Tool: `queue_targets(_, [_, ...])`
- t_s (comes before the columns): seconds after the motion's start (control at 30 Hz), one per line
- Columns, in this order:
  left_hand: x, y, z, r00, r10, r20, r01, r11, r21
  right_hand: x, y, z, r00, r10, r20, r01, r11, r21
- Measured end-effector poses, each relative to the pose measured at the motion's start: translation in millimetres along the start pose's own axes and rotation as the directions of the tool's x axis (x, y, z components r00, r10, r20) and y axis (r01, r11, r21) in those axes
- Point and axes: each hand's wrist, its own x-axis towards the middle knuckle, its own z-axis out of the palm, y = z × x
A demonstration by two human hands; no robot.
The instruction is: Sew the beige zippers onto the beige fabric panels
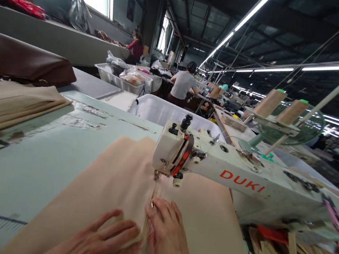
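Beige sheet [104,180] lies beneath the left hand [103,240] and right hand [167,232], over a pale green table [34,168] that extends past the left hand's outer side. Ahead of the right hand, and reaching off to its right, stands a white sewing machine [211,159] lettered DUKI. Folded tan material [14,104] is stacked well beyond the left hand, to its left. The left hand is palm down, fingers parted; the right hand's fingers sit close together. A narrow strip [156,190] runs ahead of the right hand. At its fingertips is a shiny metal piece [152,202]; whether they pinch it cannot be told.
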Motion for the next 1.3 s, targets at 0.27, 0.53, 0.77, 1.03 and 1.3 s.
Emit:
queue_targets(0.27, [7.8, -22.7, -17.1, 0.997, 0.054, 0.049, -0.040, 0.965, -0.258, 25.1, 16.6, -6.8, 0.993, 0.033, 0.113, -0.041, 0.997, 0.069])
queue_targets(0.53, [14.2, -28.8, -18.8, 0.918, -0.083, 0.387, 0.201, 0.941, -0.274, 70.6, 24.7, -13.3, 0.906, 0.391, 0.162, -0.412, 0.903, 0.124])
queue_targets(0.77, [13.2, -24.9, -17.2, 0.949, -0.077, 0.307, 0.176, 0.934, -0.310, 74.6, 24.3, 7.6, 0.886, 0.461, 0.051, -0.463, 0.885, 0.051])
queue_targets(1.03, [11.7, -26.8, -10.2, 0.973, -0.039, 0.227, 0.111, 0.942, -0.317, 96.3, 56.0, 18.3, 0.890, 0.456, -0.013, -0.455, 0.890, 0.039])
queue_targets(1.3, [17.7, -35.8, -14.2, 0.966, -0.062, 0.250, 0.146, 0.931, -0.335, 58.2, 44.3, -7.2, 0.959, 0.282, 0.019, -0.283, 0.955, 0.085])
